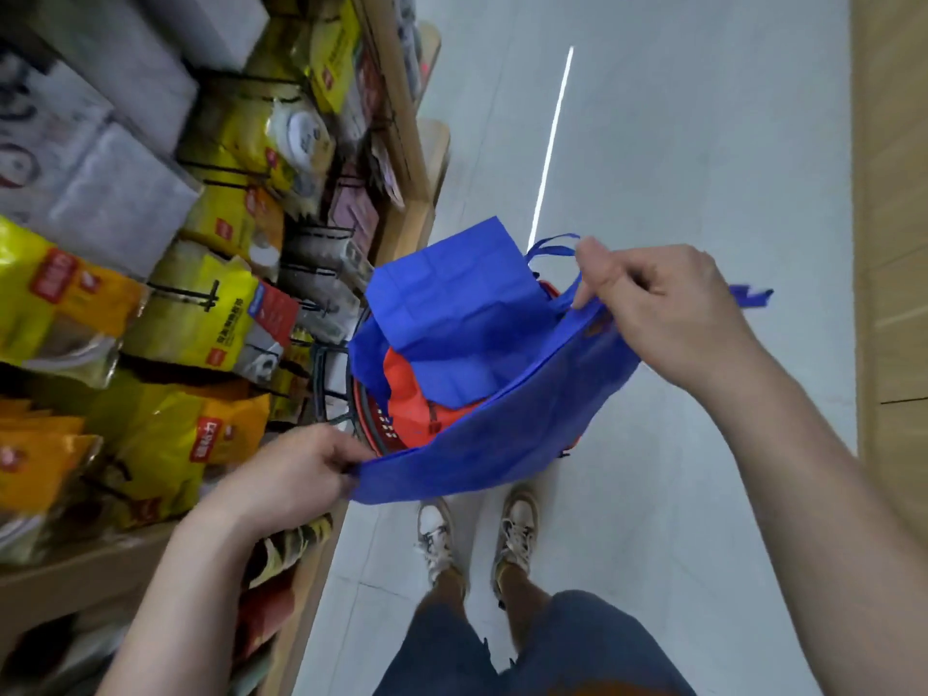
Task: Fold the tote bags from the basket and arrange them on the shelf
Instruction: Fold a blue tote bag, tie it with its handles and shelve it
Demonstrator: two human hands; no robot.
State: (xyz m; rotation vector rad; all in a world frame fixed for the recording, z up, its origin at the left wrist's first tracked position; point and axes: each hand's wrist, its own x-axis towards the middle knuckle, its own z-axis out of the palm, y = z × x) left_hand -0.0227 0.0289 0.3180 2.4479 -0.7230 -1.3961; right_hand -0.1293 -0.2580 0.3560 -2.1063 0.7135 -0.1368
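The left hand (296,474) and the right hand (668,303) are pinching, with closed fingers, opposite ends of a blue tote bag (502,429) above the red basket (381,419); more bags are waiting inside; the shelf (75,565) is showing no folded bag, so most work is remaining.

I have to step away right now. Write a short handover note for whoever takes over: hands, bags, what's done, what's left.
Left hand: pinching the near corner of a blue bag.
Right hand: gripping the same bag's top edge by its handle; the bag hangs stretched over the basket.
Basket on the floor by the shelf: another blue bag and an orange bag inside.
Done: no folded bag seen on the shelf.
Left: fold the held bag, shelve it, then the rest.
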